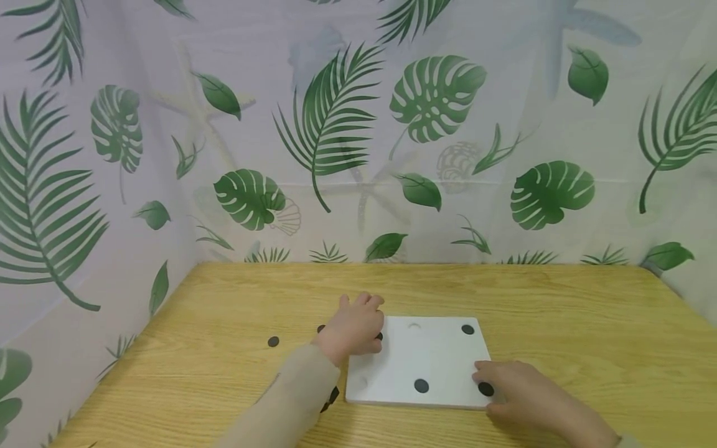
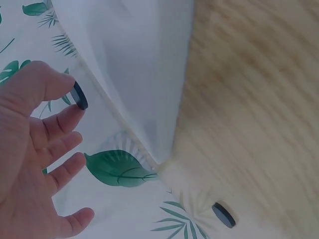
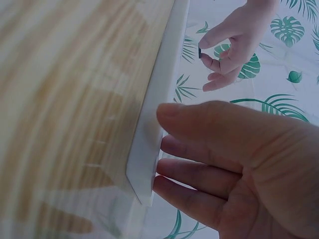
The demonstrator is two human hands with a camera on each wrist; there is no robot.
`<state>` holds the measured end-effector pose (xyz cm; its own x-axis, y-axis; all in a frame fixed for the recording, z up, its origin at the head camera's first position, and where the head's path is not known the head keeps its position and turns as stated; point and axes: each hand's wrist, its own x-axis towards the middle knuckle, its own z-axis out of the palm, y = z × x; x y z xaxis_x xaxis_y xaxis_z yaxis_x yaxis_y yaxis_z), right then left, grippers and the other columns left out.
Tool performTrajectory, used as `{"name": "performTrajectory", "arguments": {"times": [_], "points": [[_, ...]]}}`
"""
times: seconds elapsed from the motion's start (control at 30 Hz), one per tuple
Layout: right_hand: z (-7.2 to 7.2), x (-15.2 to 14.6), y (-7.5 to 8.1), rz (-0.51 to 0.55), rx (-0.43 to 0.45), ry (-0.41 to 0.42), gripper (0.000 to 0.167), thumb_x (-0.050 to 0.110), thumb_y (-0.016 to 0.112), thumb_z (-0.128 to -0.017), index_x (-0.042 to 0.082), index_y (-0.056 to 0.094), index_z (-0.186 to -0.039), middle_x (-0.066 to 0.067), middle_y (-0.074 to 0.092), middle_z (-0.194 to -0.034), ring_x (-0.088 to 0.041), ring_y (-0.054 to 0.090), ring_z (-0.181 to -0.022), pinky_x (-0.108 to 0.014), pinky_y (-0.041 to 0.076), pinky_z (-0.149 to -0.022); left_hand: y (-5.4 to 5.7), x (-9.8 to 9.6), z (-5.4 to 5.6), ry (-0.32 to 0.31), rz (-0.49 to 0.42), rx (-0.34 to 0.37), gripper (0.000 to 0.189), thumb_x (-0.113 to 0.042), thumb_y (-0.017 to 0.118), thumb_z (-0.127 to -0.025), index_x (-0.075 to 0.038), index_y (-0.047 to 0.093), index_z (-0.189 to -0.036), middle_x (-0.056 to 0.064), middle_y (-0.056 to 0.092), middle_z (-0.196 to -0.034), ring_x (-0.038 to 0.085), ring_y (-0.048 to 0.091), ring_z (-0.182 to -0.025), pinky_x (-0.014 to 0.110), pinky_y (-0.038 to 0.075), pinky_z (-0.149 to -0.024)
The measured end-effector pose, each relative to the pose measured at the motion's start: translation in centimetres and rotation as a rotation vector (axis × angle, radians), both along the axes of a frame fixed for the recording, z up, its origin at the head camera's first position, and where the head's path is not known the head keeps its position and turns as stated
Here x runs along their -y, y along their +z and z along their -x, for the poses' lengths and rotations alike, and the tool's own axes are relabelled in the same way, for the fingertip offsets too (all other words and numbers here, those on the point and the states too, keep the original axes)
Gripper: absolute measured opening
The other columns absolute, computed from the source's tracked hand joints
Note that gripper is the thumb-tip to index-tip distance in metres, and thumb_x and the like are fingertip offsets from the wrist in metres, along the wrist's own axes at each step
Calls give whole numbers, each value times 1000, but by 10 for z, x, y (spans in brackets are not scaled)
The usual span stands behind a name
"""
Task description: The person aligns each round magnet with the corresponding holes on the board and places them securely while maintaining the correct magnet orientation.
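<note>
My left hand (image 1: 358,323) is over the left part of a white board (image 1: 437,358). In the left wrist view its thumb and index finger pinch a thin black disc (image 2: 79,95), the other fingers spread loosely. At the board's lower right corner, my right hand (image 1: 523,395) touches the edge, fingers lightly bent along it in the right wrist view. Black discs sit on the board at upper right (image 1: 467,329), lower middle (image 1: 421,386) and lower right, where one disc (image 1: 485,389) lies beside the right hand's fingers. Shallow round hollows show at top middle (image 1: 414,326) and lower left (image 1: 363,381).
On the wooden table (image 1: 235,298), left of the board, lies a loose black disc (image 1: 273,341); another disc (image 1: 321,328) is partly behind the left hand. A leaf-patterned cloth (image 1: 347,124) hangs behind the table and along its left side.
</note>
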<state>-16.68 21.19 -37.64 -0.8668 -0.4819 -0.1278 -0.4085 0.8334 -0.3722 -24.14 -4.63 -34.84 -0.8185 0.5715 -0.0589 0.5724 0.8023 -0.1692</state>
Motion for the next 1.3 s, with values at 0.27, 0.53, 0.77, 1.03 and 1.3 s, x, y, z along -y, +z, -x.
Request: {"name": "performTrajectory", "arguments": {"times": [0.27, 0.53, 0.77, 1.03, 1.3], "points": [[1, -2, -2, -5, -22, 21, 36, 14, 75, -65, 1, 64, -97, -18, 57, -109, -33, 55, -98, -45, 42, -81, -3, -13, 5, -44, -2, 3, 18, -28, 62, -80, -17, 55, -67, 2, 40, -131, 21, 33, -118, 56, 27, -91], [-1, 0, 0, 3, -21, 11, 34, 12, 75, -65, 2, 65, -96, -18, 58, -108, -33, 55, -98, -44, 43, -81, -8, -26, 11, -49, 9, 22, 11, -26, 60, -80, -16, 59, -74, 0, 38, -132, 19, 32, -119, 54, 26, -92], [-2, 1, 2, 4, -25, -11, 35, 12, 75, -65, 1, 65, -97, -17, 58, -108, -32, 55, -98, -44, 43, -81, -7, -39, 18, -62, 28, 6, 14, -29, 61, -81, -17, 65, -85, -1, 39, -131, 19, 32, -118, 52, 26, -93], [-2, 1, 2, 6, -20, -20, 35, 12, 75, -65, 2, 65, -97, -17, 58, -109, -31, 55, -99, -44, 42, -81, -6, -49, 21, -88, 37, -5, 7, -26, 61, -80, -19, 63, -81, -2, 40, -129, 17, 32, -116, 48, 27, -91], [-3, 0, 1, -4, -36, -19, 35, 13, 76, -64, 3, 65, -96, -16, 59, -108, -31, 55, -99, -44, 43, -81, -5, -56, 23, -98, 67, -1, 8, -27, 61, -81, -20, 64, -83, -3, 41, -129, 16, 33, -115, 47, 27, -93]]}}
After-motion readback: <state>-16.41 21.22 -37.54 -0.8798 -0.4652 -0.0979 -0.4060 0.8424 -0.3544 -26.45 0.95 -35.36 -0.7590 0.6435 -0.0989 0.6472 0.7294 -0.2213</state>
